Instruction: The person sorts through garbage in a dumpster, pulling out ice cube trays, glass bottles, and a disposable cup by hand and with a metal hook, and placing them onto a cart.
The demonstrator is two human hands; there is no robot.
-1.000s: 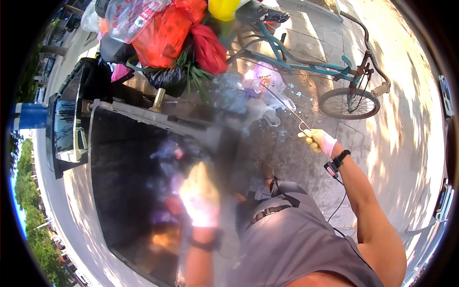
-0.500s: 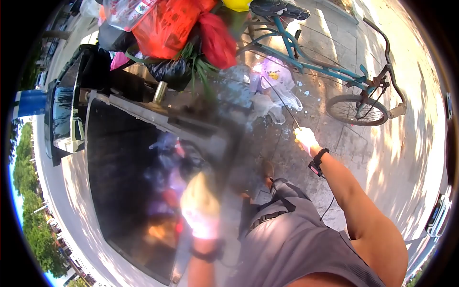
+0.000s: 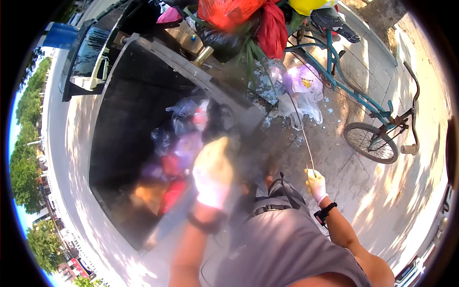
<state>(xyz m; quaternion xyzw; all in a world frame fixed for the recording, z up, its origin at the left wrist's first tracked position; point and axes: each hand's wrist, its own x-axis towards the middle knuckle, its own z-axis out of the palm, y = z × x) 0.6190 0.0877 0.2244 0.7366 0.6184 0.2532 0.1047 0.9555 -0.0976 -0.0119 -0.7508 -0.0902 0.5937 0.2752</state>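
Observation:
A thin metal rod (image 3: 302,126) runs from my gloved right hand (image 3: 316,184), its fingers wrapped round the near end. The far end reaches the white and purple plastic bags (image 3: 306,86) on the pavement; whether it hooks them I cannot tell. On the left, my gloved left hand (image 3: 213,174) appears closed on the near rim of a large dark trash bin (image 3: 126,95), though blur hides its fingers. Inside the bin lie colourful bags and rubbish (image 3: 179,158), partly smeared.
Red trash bags (image 3: 273,31) and a yellow bag (image 3: 306,5) are piled at the top, with green leaves hanging down. A blue bicycle (image 3: 356,95) with a front wheel (image 3: 370,142) stands at the right on the paving. A road runs along the left.
My view has shifted, so the bin and bicycle sit differently in it. My right hand is lower in the picture, still holding the rod near the bags. The left hand remains at the bin.

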